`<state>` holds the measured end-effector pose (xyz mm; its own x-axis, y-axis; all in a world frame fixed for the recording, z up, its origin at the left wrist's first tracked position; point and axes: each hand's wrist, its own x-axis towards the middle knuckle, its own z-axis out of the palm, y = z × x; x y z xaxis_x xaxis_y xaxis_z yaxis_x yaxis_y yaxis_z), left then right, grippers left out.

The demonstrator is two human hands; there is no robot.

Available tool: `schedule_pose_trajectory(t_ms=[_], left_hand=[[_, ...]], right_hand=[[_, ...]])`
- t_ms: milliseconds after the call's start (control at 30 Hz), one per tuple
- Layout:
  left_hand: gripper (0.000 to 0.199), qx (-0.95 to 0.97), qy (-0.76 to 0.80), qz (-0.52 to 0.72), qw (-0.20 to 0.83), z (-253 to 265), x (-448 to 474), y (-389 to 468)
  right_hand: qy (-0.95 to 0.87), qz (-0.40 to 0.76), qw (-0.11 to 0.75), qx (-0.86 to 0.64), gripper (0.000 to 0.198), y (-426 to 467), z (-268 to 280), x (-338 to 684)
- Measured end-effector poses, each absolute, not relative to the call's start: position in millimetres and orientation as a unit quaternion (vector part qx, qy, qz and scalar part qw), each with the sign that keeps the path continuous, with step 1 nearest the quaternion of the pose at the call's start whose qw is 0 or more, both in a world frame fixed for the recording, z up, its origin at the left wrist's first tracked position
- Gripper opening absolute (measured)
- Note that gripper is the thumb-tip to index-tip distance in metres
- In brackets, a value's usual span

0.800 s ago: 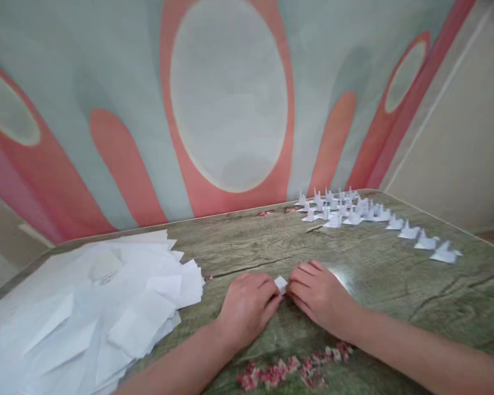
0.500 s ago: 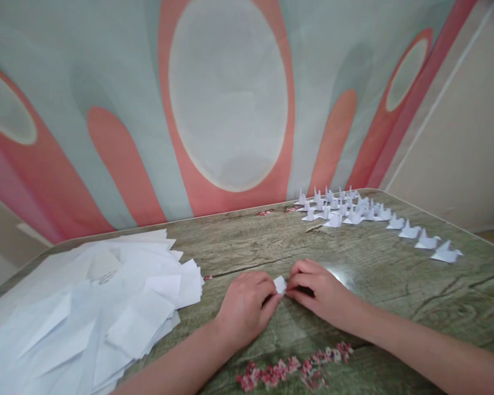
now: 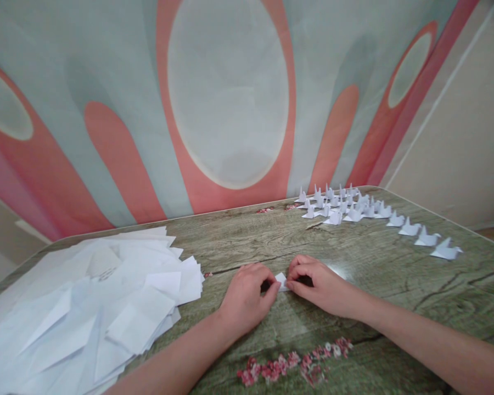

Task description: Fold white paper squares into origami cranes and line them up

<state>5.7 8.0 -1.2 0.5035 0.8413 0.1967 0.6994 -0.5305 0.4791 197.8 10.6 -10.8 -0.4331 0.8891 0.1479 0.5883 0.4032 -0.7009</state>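
Observation:
A small folded piece of white paper (image 3: 281,281) lies between my two hands near the middle of the table. My left hand (image 3: 253,296) pinches its left side between thumb and fingers. From the other side, my right hand (image 3: 313,281) has thumb and fingertips closed on the right edge. The fingers cover part of the paper, so its full folded shape is hidden.
Many loose white paper sheets (image 3: 78,307) spread over the table's left side. Several folded white paper cranes (image 3: 354,213) stand at the back right, with a row trailing toward the right edge. The wood-grain table (image 3: 230,236) meets a patterned backdrop (image 3: 230,93).
Both hands have shifted slightly on the paper, the thumbs now higher along its sides. The paper shows a more pointed top and a wider lower edge.

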Motion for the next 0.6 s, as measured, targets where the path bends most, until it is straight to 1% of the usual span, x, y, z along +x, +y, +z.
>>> schedule_pose_trajectory(t_ms=[433,600], left_hand=[[0.007,0.845,0.459,0.211,0.177,-3,7,9],[0.009,0.848,0.459,0.202,0.173,-2,7,8]], right_hand=[[-0.797,0.281,0.256,-0.469,0.010,12,-12,197],[-0.796,0.319,0.251,-0.448,0.012,15,-3,201]])
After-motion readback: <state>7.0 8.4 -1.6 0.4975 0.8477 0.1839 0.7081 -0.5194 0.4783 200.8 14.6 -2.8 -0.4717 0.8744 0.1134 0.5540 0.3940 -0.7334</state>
